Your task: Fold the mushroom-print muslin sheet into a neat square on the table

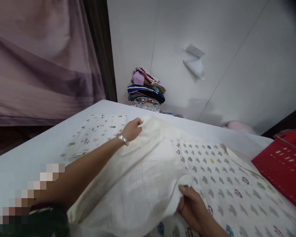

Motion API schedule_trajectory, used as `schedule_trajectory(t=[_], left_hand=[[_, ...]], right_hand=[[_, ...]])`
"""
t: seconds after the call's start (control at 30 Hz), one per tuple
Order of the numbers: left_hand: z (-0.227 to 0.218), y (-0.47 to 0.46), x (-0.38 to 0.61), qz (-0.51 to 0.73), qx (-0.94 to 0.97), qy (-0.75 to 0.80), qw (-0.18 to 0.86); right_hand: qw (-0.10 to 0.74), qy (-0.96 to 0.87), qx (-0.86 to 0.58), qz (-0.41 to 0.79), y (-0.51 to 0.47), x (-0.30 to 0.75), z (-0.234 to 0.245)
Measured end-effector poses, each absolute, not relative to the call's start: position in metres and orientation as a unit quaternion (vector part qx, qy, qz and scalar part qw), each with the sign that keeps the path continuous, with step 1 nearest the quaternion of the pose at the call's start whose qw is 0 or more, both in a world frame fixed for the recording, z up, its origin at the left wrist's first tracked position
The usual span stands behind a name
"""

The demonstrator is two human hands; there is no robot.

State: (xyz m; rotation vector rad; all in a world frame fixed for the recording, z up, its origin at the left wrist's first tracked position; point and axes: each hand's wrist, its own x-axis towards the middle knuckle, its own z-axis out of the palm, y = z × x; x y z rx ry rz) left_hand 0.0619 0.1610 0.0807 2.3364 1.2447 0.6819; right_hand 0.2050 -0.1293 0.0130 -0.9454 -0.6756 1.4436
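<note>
My L hand (132, 129) pinched tight on far edge of white cloth (143, 177), R hand (193, 205) pinched on its R edge; cloth mid-table (212, 131), mushroom-print fabric (219, 171) to R.

White worktop (39, 148) with cloths laid across its surface. At the far left, a flat cloth with small scattered motifs (96, 131) lies directly on the top. Toward the right, a broad white cloth with rows of grey, mushroom-like prints (212, 171), some coloured, is spread out. Plain cream-white fabric (138, 177), partly raised in folds, occupies the middle and overlaps the left part of the printed spread.
</note>
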Motion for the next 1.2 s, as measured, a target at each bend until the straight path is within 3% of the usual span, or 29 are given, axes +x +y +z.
schedule_trajectory(t=[0.23, 0.37, 0.47, 0.53, 0.63, 0.73, 0.9, 1.2], left_hand=[[0.057, 0.000, 0.009, 0.237, 0.823, 0.322, 0.403], [0.028, -0.039, 0.009, 0.182, 0.720, 0.332, 0.582], [0.024, -0.051, 0.016, 0.205, 0.659, 0.347, 0.636], [0.029, -0.056, 0.018, 0.286, 0.656, 0.358, 0.600], [0.040, -0.067, 0.015, 0.391, 0.707, 0.370, 0.459], [0.044, -0.085, 0.008, 0.385, 0.776, 0.353, 0.354], [0.034, -0.107, 0.004, 0.314, 0.784, 0.369, 0.387], [0.038, -0.112, 0.002, 0.369, 0.827, 0.284, 0.314]], right_hand=[[0.612, -0.195, -0.383, 0.664, -0.137, 0.179, 0.033], [0.588, -0.214, -0.399, 0.670, -0.147, 0.172, 0.033], [0.579, -0.208, -0.408, 0.675, -0.157, 0.170, 0.031], [0.578, -0.205, -0.413, 0.673, -0.164, 0.169, 0.030], [0.580, -0.208, -0.415, 0.669, -0.172, 0.167, 0.031], [0.585, -0.219, -0.408, 0.666, -0.176, 0.167, 0.033], [0.578, -0.249, -0.397, 0.668, -0.174, 0.168, 0.033], [0.529, -0.334, -0.420, 0.658, -0.165, 0.169, 0.035]])
